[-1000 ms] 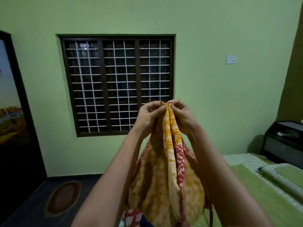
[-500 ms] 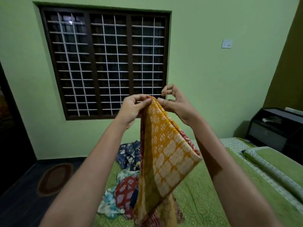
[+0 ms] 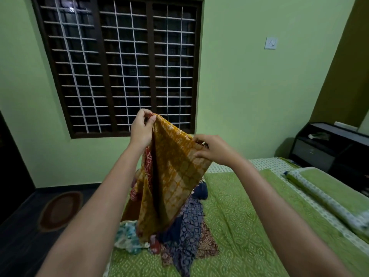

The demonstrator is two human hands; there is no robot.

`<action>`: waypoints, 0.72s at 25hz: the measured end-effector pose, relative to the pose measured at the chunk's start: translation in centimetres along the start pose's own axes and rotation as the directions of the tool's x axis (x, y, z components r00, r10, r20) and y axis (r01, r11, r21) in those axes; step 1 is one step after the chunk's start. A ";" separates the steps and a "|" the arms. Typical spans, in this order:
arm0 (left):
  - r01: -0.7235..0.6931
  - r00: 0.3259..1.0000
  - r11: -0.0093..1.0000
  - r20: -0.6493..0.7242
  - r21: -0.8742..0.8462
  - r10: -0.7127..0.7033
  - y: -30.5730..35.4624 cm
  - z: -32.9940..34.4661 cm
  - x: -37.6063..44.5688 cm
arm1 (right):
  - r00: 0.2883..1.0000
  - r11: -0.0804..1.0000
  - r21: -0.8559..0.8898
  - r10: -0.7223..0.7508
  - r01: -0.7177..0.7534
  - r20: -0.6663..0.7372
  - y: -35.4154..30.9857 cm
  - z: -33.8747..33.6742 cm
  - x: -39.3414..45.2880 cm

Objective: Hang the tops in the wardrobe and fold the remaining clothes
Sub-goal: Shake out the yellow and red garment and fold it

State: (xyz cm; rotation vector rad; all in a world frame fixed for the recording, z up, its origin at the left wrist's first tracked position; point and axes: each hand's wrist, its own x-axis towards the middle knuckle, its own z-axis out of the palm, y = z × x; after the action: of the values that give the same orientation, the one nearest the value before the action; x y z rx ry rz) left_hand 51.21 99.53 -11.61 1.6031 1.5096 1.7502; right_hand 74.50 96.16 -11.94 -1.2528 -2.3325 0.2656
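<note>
A mustard-yellow printed garment (image 3: pixel 171 176) with red patterned trim hangs in the air above the bed. My left hand (image 3: pixel 141 128) pinches its top edge at the higher left corner. My right hand (image 3: pixel 213 149) grips the same top edge lower and to the right, so the cloth spreads between them. Under the hanging cloth lies a heap of other clothes (image 3: pixel 187 232): a dark blue printed piece, a light blue-white one and a brown one. The wardrobe is not in view.
The bed with a green patterned sheet (image 3: pixel 243 226) fills the lower right, with a rolled green pillow (image 3: pixel 327 194) at its right side. A dark cabinet (image 3: pixel 329 148) stands at the far right. A barred window (image 3: pixel 123 64) is ahead; a brown oval mat (image 3: pixel 60 210) lies on the dark floor.
My hands, pinched together at the garment's top a second ago, have moved apart; the right hand slid down and right, spreading the cloth. The view has tilted down onto the bed and the heap.
</note>
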 end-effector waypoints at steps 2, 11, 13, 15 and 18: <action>-0.013 1.000 0.997 -0.006 0.081 0.013 -0.4 -0.5 -0.5 | 0.994 0.994 -0.110 0.025 -0.014 0.102 0.5 1.2 -0.1; -0.196 0.899 0.942 0.433 0.273 0.062 -5.7 -2.2 -2.3 | 0.939 0.831 -0.500 0.332 -0.245 0.092 2.9 -2.2 -2.4; -0.239 0.906 0.918 0.414 0.317 0.093 -5.5 -0.8 -3.9 | 0.927 0.827 -0.507 0.352 -0.241 0.133 3.8 -2.7 -4.0; -0.294 0.895 0.891 0.426 0.346 0.130 -4.0 1.1 -6.0 | 0.937 0.786 -0.540 0.349 -0.300 -0.012 4.8 -3.8 -6.6; -0.337 0.897 0.887 0.393 0.316 0.201 -1.0 4.4 -9.1 | 0.916 0.762 -0.545 0.401 -0.349 -0.025 6.8 -6.2 -12.0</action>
State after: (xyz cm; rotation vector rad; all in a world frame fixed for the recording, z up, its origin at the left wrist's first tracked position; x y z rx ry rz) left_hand 57.43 94.72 -17.96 2.2812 1.5625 1.2381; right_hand 88.15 89.75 -12.92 -2.0321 -2.2890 -0.2438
